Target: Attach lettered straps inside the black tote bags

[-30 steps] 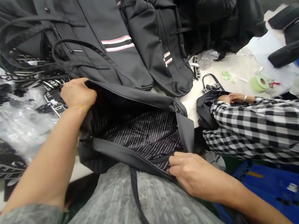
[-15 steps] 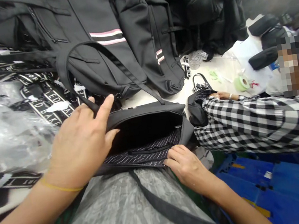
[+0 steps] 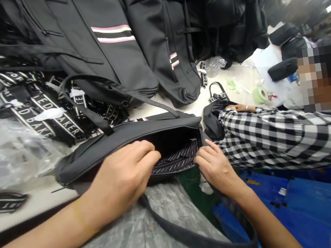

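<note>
A black handbag (image 3: 95, 150) lies with its long mouth unzipped and gaping towards me; its patterned lining (image 3: 185, 158) shows inside. My left hand (image 3: 126, 174) is closed, fingers curled over the near rim of the mouth; its thumb and grip point are partly hidden. At the right end of the opening, my right hand (image 3: 217, 168) pinches the bag's edge. One handle (image 3: 139, 94) arches over the far side. The other handle (image 3: 180, 228) hangs towards me over a grey crinkled cover (image 3: 169, 197).
More black bags (image 3: 106, 54) stand at the back. Printed straps (image 3: 43, 112) and clear plastic (image 3: 8, 142) lie on the left. To the right, a co-worker in a checked sleeve (image 3: 278, 137) handles another dark bag (image 3: 213, 121). A green tape roll (image 3: 260, 95) and blue crates (image 3: 314, 197) are beyond.
My left hand has left the far handle, moving right and down to the near rim, fingers now curled. My right hand has shifted right along the edge. More of the bag's left end shows.
</note>
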`<state>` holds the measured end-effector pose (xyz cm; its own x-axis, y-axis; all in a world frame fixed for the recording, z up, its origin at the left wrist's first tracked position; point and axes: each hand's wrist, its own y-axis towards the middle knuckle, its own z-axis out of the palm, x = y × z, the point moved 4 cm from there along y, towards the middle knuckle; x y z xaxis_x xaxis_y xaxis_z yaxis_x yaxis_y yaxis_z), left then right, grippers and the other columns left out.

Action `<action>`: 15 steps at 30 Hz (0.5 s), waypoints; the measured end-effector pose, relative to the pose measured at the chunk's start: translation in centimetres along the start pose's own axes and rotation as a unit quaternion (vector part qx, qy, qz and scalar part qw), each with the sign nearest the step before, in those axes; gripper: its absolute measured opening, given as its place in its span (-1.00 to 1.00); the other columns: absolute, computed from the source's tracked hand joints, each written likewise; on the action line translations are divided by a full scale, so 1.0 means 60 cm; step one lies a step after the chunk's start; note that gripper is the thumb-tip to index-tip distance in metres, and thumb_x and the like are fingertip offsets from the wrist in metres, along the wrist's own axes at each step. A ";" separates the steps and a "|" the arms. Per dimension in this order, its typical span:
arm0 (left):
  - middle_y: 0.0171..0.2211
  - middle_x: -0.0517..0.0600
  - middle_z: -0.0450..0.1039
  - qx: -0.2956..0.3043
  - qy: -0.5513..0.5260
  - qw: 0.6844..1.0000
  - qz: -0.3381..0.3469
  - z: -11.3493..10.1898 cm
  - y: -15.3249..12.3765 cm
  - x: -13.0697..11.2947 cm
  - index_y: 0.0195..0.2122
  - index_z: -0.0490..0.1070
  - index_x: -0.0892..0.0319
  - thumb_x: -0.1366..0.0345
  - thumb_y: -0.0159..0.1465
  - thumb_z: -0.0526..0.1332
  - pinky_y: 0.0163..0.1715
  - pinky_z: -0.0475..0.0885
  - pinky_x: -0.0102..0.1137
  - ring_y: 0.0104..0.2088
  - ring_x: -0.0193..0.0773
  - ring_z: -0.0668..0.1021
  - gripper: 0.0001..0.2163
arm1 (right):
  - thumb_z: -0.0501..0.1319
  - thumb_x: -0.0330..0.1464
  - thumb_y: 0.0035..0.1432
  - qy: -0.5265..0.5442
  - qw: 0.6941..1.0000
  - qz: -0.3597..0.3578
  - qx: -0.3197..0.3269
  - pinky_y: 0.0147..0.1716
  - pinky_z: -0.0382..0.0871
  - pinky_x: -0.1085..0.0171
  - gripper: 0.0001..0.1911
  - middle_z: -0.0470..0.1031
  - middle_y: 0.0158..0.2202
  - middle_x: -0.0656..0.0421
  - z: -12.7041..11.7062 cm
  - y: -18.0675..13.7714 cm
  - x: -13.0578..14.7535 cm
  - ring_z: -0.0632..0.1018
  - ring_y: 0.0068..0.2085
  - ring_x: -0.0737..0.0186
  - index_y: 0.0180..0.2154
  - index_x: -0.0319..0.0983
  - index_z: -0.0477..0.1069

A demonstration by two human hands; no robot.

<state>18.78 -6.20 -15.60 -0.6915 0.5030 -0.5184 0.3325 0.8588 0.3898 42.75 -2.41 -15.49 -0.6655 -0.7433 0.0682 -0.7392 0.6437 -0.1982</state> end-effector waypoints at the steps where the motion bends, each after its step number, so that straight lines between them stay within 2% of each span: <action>1: -0.27 0.05 0.43 0.098 -0.016 0.995 0.001 0.031 0.012 0.003 -0.25 0.40 0.14 0.48 0.23 0.09 -0.34 0.45 -0.32 -0.30 -0.18 0.51 -0.84 | 0.01 -0.52 0.25 -0.010 1.000 -0.006 -0.025 0.19 0.11 0.01 -0.76 0.43 -0.37 0.14 0.006 -0.003 -0.006 0.40 -0.23 0.22 -0.39 -0.22 0.39; 2: -0.31 0.07 0.44 0.194 -0.027 0.981 -0.011 0.065 0.024 0.010 -0.30 0.40 0.17 0.50 0.21 0.09 -0.38 0.44 -0.32 -0.33 -0.16 0.51 -0.85 | 0.00 -0.53 0.25 -0.014 0.998 -0.015 -0.051 0.17 0.15 0.04 -0.73 0.43 -0.40 0.15 0.012 -0.007 -0.010 0.39 -0.26 0.24 -0.41 -0.21 0.38; 4: -0.36 0.09 0.46 0.356 -0.071 0.930 -0.054 0.139 0.047 0.030 -0.34 0.42 0.22 0.52 0.18 0.09 -0.41 0.41 -0.33 -0.37 -0.14 0.52 -0.85 | 0.00 -0.56 0.24 -0.012 0.994 -0.037 -0.100 0.11 0.22 0.09 -0.72 0.43 -0.43 0.17 0.023 -0.012 -0.013 0.40 -0.29 0.27 -0.43 -0.21 0.37; 5: -0.37 0.10 0.48 0.410 -0.119 0.901 -0.077 0.176 0.059 0.038 -0.33 0.43 0.24 0.52 0.18 0.10 -0.40 0.40 -0.33 -0.37 -0.13 0.52 -0.85 | 0.00 -0.58 0.22 -0.009 0.992 -0.045 -0.122 0.09 0.25 0.10 -0.72 0.43 -0.43 0.18 0.028 -0.013 -0.014 0.40 -0.29 0.29 -0.43 -0.20 0.36; 6: -0.34 0.10 0.49 0.436 -0.187 0.874 -0.101 0.214 0.072 0.044 -0.29 0.44 0.25 0.51 0.18 0.11 -0.36 0.40 -0.34 -0.34 -0.13 0.53 -0.85 | 0.00 -0.59 0.21 -0.006 0.988 -0.051 -0.144 0.07 0.27 0.12 -0.72 0.43 -0.43 0.19 0.031 -0.014 -0.014 0.41 -0.29 0.30 -0.43 -0.20 0.35; 9: -0.19 0.04 0.48 0.398 -0.419 0.805 -0.133 0.315 0.110 0.042 -0.13 0.41 0.25 0.55 0.14 0.17 -0.12 0.35 -0.39 -0.15 -0.21 0.48 -0.73 | 0.03 -0.63 0.17 0.007 0.977 -0.053 -0.206 0.03 0.32 0.12 -0.74 0.44 -0.43 0.19 0.038 -0.013 -0.017 0.42 -0.29 0.30 -0.41 -0.20 0.34; 11: -0.25 -0.01 0.47 0.388 -0.476 0.777 -0.140 0.366 0.120 0.031 -0.21 0.42 0.26 0.50 0.17 0.18 -0.14 0.34 -0.42 -0.19 -0.26 0.47 -0.84 | 0.06 -0.64 0.14 0.017 0.972 -0.049 -0.230 0.01 0.35 0.11 -0.76 0.45 -0.44 0.19 0.039 -0.016 -0.020 0.44 -0.31 0.30 -0.40 -0.21 0.34; 13: -0.37 -0.05 0.44 0.392 -0.482 0.768 -0.152 0.387 0.117 0.021 -0.33 0.41 0.26 0.42 0.20 0.20 -0.24 0.36 -0.43 -0.31 -0.30 0.45 -0.96 | 0.08 -0.64 0.13 0.038 0.970 -0.047 -0.236 0.01 0.38 0.08 -0.76 0.47 -0.44 0.20 0.039 -0.022 -0.019 0.46 -0.33 0.30 -0.39 -0.21 0.36; 15: -0.42 -0.08 0.42 0.380 -0.487 0.767 -0.172 0.371 0.106 0.025 -0.36 0.41 0.25 0.33 0.19 0.27 -0.31 0.39 -0.43 -0.37 -0.32 0.44 -0.91 | 0.09 -0.60 0.15 0.067 0.964 -0.029 -0.254 -0.01 0.43 0.06 -0.74 0.49 -0.45 0.22 0.034 -0.026 -0.015 0.50 -0.35 0.29 -0.33 -0.14 0.42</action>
<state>34.12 2.16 -30.85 -0.1381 -0.2502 -0.9583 0.7718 0.5792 -0.2624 44.69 -3.12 -17.23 -0.6039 -0.7721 0.1980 -0.7080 0.6337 0.3117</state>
